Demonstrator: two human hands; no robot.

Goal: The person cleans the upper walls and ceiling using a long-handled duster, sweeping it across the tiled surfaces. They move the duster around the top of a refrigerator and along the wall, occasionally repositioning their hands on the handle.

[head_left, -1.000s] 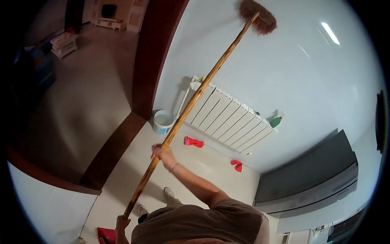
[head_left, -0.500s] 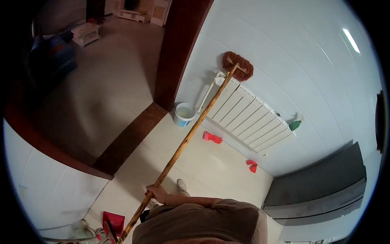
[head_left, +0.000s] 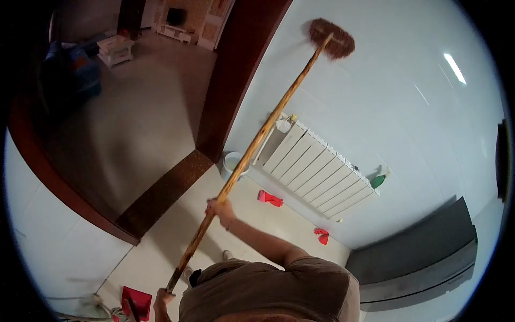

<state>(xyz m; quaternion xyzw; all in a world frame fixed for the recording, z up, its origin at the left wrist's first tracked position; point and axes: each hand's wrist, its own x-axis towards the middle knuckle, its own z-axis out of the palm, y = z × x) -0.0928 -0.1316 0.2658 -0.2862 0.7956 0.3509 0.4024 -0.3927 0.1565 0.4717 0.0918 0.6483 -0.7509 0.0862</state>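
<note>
Both my hands grip a long wooden-handled mop [head_left: 260,134] with a shaggy reddish-brown head. My right hand [head_left: 221,211] is wrapped around the middle of the stick. Lower down, at the bottom end of the handle, my left hand [head_left: 163,298] is closed on it. The handle slants up and away, and the mop head [head_left: 331,39] is up against the white wall [head_left: 407,129], well above the white radiator [head_left: 316,169]. Part of the white bucket [head_left: 232,160] on the floor is hidden behind the stick.
Two red rubber gloves, one nearer [head_left: 270,198] and one farther right [head_left: 322,236], lie by the wall. A green bottle [head_left: 378,181] is at the radiator's end. A red dustpan [head_left: 137,304] stands lower left. The doorway's dark frame [head_left: 236,70] and a dark grey cabinet [head_left: 418,252] flank the floor.
The mop head has moved up the wall from just above the radiator. My right hand has risen with the handle, and my left hand has come into view at its lower end.
</note>
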